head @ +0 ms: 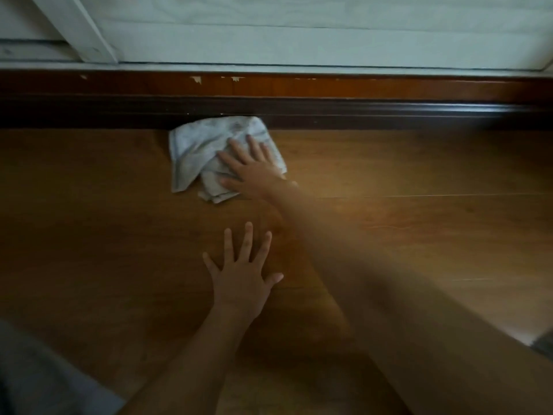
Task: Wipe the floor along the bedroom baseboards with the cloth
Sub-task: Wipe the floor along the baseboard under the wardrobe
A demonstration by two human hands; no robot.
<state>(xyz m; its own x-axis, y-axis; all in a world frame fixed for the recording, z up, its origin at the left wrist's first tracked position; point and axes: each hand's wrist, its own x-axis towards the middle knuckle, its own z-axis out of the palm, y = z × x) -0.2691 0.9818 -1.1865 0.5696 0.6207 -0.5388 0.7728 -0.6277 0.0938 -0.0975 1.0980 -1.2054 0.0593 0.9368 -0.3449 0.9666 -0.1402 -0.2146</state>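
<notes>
Grey fabric (36, 381), blurred and too close to tell what it is, fills the lower left corner, with another dark grey scrap (543, 344) at the right edge. Both bare forearms reach forward from the bottom of the frame over a brown wood-plank floor (419, 235).

Nearer the camera, the left hand (242, 274) lies palm down on the boards, its fingers straight and spread wide, thumb out to the right, holding nothing. Beyond it, the right hand (254, 169) presses flat on a crumpled pale grey cloth (203, 151), fingers straight and a little apart, pointing up and to the left across the fabric; the right arm is smeared by motion blur.

Bunched and folded, the cloth lies on the floor with its far edge touching, or just short of, the dark brown glossy baseboard (389, 113); the dim light does not settle which. One loose corner trails toward the camera on the left side of the cloth.

Above the baseboard runs an orange-brown wooden strip (359, 88) with small pale chips along its top edge, and above that a white window or sliding-door frame (299, 46), a slanted white bar (74, 28) crossing its left end. No containers are in view.

Bare floor stretches along the baseboard to the left and right of the cloth, and between the two hands.
</notes>
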